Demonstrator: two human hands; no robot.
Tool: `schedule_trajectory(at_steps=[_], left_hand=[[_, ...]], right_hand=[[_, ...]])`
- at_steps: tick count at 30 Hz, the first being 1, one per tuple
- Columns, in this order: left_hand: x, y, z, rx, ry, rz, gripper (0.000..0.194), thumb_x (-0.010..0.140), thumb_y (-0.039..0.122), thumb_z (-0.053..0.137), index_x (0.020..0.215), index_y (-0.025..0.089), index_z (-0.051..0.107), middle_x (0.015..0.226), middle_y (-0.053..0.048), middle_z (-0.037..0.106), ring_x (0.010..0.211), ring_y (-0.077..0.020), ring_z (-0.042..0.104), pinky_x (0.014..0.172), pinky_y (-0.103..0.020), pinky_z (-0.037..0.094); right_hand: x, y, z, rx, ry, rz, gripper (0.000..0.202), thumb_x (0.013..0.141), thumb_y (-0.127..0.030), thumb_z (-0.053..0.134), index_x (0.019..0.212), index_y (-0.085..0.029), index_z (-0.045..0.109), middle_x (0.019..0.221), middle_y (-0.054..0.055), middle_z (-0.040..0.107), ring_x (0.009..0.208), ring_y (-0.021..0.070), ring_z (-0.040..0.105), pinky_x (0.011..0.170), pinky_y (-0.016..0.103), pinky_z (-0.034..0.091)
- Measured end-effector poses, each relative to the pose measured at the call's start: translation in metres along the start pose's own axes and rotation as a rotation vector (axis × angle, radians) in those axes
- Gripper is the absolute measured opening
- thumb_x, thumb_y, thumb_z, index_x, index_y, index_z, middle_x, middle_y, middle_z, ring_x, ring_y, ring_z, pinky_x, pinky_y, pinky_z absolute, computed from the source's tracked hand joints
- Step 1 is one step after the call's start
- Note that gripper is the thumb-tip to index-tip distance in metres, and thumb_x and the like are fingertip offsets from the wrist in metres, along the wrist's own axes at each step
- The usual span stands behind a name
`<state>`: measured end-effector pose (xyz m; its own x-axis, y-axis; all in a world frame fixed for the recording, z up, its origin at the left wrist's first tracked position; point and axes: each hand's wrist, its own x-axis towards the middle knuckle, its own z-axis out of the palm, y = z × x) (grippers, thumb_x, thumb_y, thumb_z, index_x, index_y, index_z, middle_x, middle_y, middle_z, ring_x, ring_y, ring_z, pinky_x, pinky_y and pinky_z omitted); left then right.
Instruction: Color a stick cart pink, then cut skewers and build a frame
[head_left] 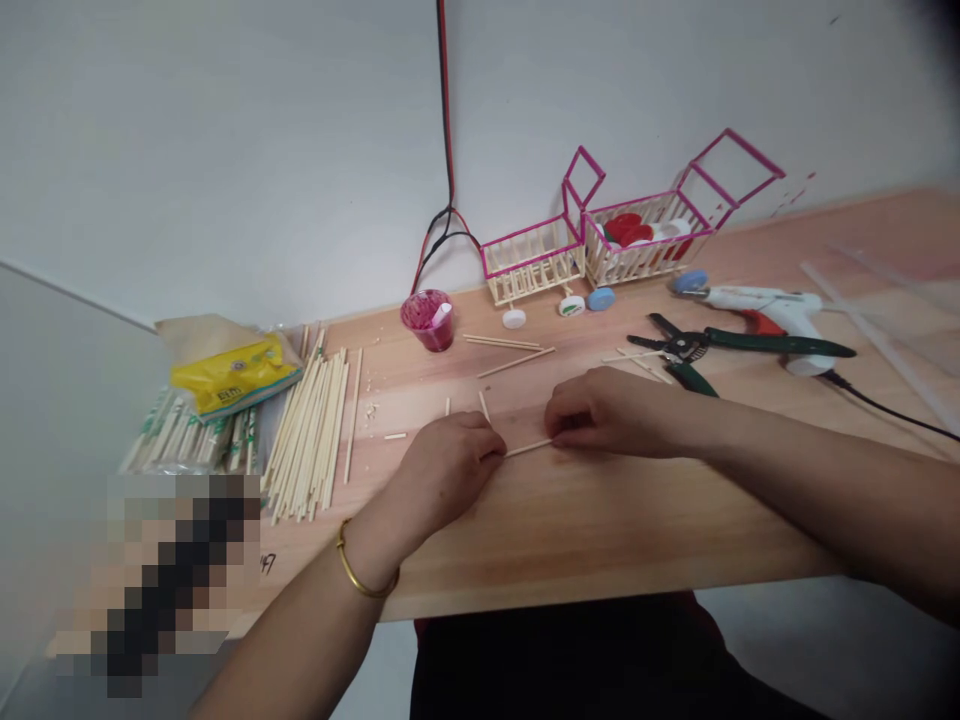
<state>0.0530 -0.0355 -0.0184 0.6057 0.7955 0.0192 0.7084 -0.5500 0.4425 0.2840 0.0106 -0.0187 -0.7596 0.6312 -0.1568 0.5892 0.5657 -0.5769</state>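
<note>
A thin wooden stick (529, 447) lies low over the table between my two hands. My left hand (459, 452), with a gold bangle at the wrist, pinches its left end. At the other end, the fingers of my right hand (589, 410) are closed on the same stick. Just beyond my left hand, a short stick piece (484, 405) points away from me, and another piece (448, 406) stands out behind the knuckles. Their near ends are hidden by my fingers. Several loose sticks (517, 361) lie farther back.
Left are a stick pile (307, 435) and a yellow packet (236, 375). A cup of magenta paint (428, 322) stands behind, beside two stick carts (534, 262) with magenta rims. Green-handled cutters (772, 342) and a corded glue gun (802, 312) lie right. The table's front edge runs below my hands.
</note>
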Motion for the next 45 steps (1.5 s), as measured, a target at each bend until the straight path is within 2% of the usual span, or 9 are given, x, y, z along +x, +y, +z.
schedule_trajectory(at_steps=[13, 15, 19, 21, 28, 31, 34, 39, 45], left_hand=[[-0.003, -0.003, -0.004, -0.109, 0.021, 0.002, 0.012, 0.083, 0.015, 0.057, 0.084, 0.018, 0.07, 0.08, -0.002, 0.067, 0.075, -0.0136, 0.06, 0.07, -0.025, 0.047], [-0.004, -0.004, -0.01, -0.15, 0.143, -0.036, 0.011, 0.082, 0.015, 0.059, 0.088, 0.018, 0.069, 0.081, -0.002, 0.067, 0.075, -0.0124, 0.06, 0.07, -0.024, 0.047], [-0.007, -0.007, -0.021, -0.18, 0.595, -0.188, 0.009, 0.083, 0.022, 0.06, 0.086, 0.018, 0.067, 0.079, -0.002, 0.066, 0.07, -0.011, 0.058, 0.067, -0.024, 0.046], [-0.007, -0.008, -0.023, -0.207, 0.761, -0.233, 0.011, 0.084, 0.026, 0.06, 0.086, 0.018, 0.068, 0.078, -0.001, 0.065, 0.07, -0.0111, 0.057, 0.065, -0.024, 0.045], [-0.009, -0.009, -0.018, -0.327, 0.936, -0.31, 0.02, 0.083, 0.034, 0.061, 0.073, 0.017, 0.063, 0.065, 0.001, 0.057, 0.061, -0.0094, 0.05, 0.057, -0.022, 0.04], [-0.009, -0.008, -0.019, -0.309, 0.943, -0.336, 0.027, 0.083, 0.036, 0.061, 0.064, 0.017, 0.057, 0.058, 0.002, 0.051, 0.056, -0.0088, 0.047, 0.054, -0.021, 0.038], [-0.009, -0.008, -0.019, -0.28, 0.869, -0.329, 0.028, 0.083, 0.036, 0.061, 0.062, 0.017, 0.056, 0.056, 0.003, 0.049, 0.055, -0.0089, 0.045, 0.053, -0.021, 0.037], [-0.006, -0.005, -0.018, -0.24, 0.746, -0.294, 0.025, 0.081, 0.033, 0.063, 0.063, 0.017, 0.058, 0.056, 0.003, 0.052, 0.054, -0.0087, 0.046, 0.053, -0.022, 0.036], [-0.005, -0.005, -0.016, -0.207, 0.718, -0.3, 0.024, 0.083, 0.031, 0.061, 0.063, 0.017, 0.058, 0.058, 0.002, 0.056, 0.054, -0.0088, 0.048, 0.053, -0.021, 0.037]], right_hand=[[0.001, -0.005, 0.004, 0.023, 0.017, -0.011, 0.012, 0.079, -0.025, 0.057, 0.079, -0.02, 0.067, 0.079, 0.002, 0.066, 0.071, 0.0152, 0.057, 0.065, 0.027, 0.039], [0.001, -0.006, 0.004, 0.02, 0.022, -0.013, 0.012, 0.079, -0.025, 0.056, 0.079, -0.02, 0.067, 0.079, 0.002, 0.066, 0.071, 0.0152, 0.057, 0.064, 0.026, 0.039], [0.001, -0.006, 0.004, 0.009, 0.025, -0.02, 0.013, 0.08, -0.025, 0.055, 0.079, -0.02, 0.067, 0.079, 0.002, 0.067, 0.071, 0.0153, 0.057, 0.064, 0.026, 0.038], [0.001, -0.006, 0.004, 0.008, 0.018, -0.022, 0.013, 0.08, -0.025, 0.055, 0.079, -0.02, 0.067, 0.08, 0.002, 0.067, 0.071, 0.0156, 0.057, 0.064, 0.027, 0.039], [0.001, -0.007, 0.003, -0.016, 0.007, -0.015, 0.013, 0.08, -0.025, 0.054, 0.079, -0.02, 0.066, 0.079, 0.003, 0.066, 0.07, 0.016, 0.055, 0.063, 0.028, 0.037], [0.001, -0.007, 0.003, -0.017, 0.008, -0.015, 0.013, 0.08, -0.025, 0.054, 0.078, -0.02, 0.066, 0.079, 0.003, 0.066, 0.071, 0.0163, 0.055, 0.063, 0.028, 0.037], [0.001, -0.007, 0.004, -0.01, 0.013, -0.016, 0.013, 0.08, -0.025, 0.054, 0.078, -0.02, 0.066, 0.079, 0.003, 0.066, 0.071, 0.0164, 0.055, 0.063, 0.028, 0.037], [0.002, -0.006, 0.005, -0.016, 0.007, -0.016, 0.012, 0.08, -0.025, 0.054, 0.078, -0.02, 0.066, 0.079, 0.002, 0.066, 0.071, 0.0159, 0.055, 0.064, 0.028, 0.037], [-0.001, -0.007, -0.003, 0.008, -0.006, -0.023, 0.016, 0.081, -0.035, 0.057, 0.083, -0.022, 0.067, 0.081, 0.001, 0.067, 0.071, 0.0159, 0.058, 0.063, 0.027, 0.039]])
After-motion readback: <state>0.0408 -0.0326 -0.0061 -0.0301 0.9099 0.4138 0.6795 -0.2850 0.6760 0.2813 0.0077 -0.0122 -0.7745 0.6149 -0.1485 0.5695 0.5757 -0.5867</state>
